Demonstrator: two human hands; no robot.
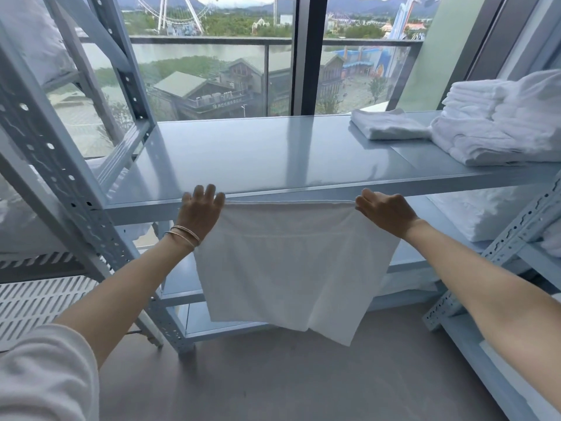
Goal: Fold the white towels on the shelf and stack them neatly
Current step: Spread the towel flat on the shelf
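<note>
Head view: left hand [200, 212] and right hand [387, 212] each pinch top corner of white towel [297, 268], fingers curled on its edge. Towel hangs flat between both grips, just below shelf [273, 156] front edge. Folded towels [498, 120] stacked beyond right grip.

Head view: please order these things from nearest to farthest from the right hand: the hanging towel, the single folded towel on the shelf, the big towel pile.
1. Hanging towel: the right hand pinches its top right corner at the shelf's front edge.
2. Single folded towel: further back on the shelf, right side.
3. Big towel pile: far right end of the shelf.
</note>
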